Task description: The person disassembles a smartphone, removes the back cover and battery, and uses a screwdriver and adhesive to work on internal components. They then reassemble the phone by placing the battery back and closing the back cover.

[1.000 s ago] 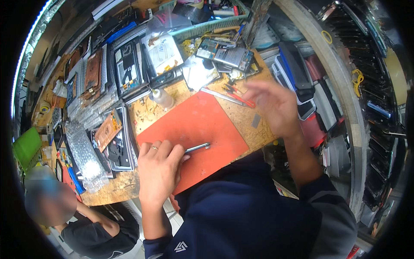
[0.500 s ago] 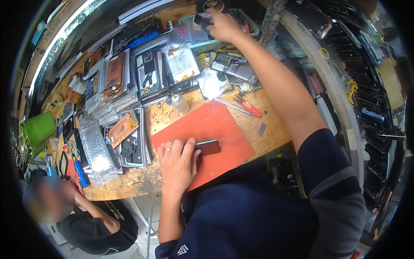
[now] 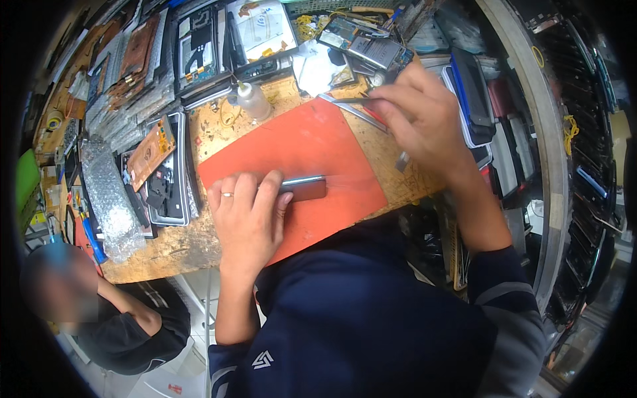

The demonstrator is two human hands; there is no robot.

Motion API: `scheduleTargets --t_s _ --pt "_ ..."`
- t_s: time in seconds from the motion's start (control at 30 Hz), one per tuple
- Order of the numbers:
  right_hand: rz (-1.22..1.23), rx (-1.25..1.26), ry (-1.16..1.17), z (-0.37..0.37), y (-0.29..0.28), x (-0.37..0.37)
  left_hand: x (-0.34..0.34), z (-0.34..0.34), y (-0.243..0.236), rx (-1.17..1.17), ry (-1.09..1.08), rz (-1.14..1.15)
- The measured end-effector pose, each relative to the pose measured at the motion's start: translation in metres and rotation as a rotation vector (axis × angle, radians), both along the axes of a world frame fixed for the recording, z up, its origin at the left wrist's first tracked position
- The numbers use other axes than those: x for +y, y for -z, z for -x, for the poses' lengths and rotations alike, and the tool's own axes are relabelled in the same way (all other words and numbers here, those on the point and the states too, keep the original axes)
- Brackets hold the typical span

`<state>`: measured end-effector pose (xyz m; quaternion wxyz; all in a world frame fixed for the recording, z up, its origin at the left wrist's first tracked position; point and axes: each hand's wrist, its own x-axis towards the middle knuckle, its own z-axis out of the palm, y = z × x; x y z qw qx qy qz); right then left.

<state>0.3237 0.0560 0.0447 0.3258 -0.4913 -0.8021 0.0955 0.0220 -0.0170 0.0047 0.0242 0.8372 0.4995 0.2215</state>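
My left hand (image 3: 245, 219) is closed round a dark phone (image 3: 306, 190) standing on its edge on the orange mat (image 3: 345, 159), at the mat's lower middle. My right hand (image 3: 421, 126) is raised right of the mat's upper corner, pinching a thin dark tool (image 3: 358, 100); the tool's exact kind is unclear. Under that hand lie a long silver tool (image 3: 348, 109) and a red-handled tool, mostly hidden. A small flat grey piece (image 3: 403, 161) shows beside my right wrist. A translucent squeeze bottle (image 3: 253, 105) stands behind the mat.
Opened phones (image 3: 371, 50) and trays of parts (image 3: 199, 46) crowd the back of the wooden bench (image 3: 166, 259). Bubble wrap (image 3: 109, 199) and stacked parts lie left. A co-worker (image 3: 133, 338) sits at lower left. A rack of dark devices (image 3: 590, 186) stands right, beyond a post.
My right hand went up to the back basket half a second ago and has come back down near the mat with a dark tool. My left hand stays on the phone.
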Motion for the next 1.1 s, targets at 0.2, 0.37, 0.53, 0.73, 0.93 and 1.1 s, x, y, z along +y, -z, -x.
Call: scheduleTargets --t_s 0.2,0.37,0.53,0.73,0.93,1.1 --pt "0.274 0.192 -0.274 0.012 0.005 -0.024 -0.005 0.000 -0.003 0.015 -0.023 0.006" --pt "0.405 0.315 -0.357 0.019 0.020 -0.042 -0.004 0.000 -0.004 0.032 -0.022 0.013" --pt "0.418 0.355 -0.319 0.025 0.027 -0.050 -0.001 0.000 -0.004 0.028 -0.005 0.012" --pt "0.092 0.202 -0.330 0.036 0.032 -0.051 -0.002 0.000 -0.006 0.024 -0.004 0.016" --pt "0.015 0.056 -0.356 0.036 0.033 -0.049 0.000 -0.002 -0.006 0.026 -0.001 -0.021" --pt "0.041 0.084 -0.354 0.035 0.042 -0.052 0.001 -0.002 -0.007 0.014 0.010 -0.022"
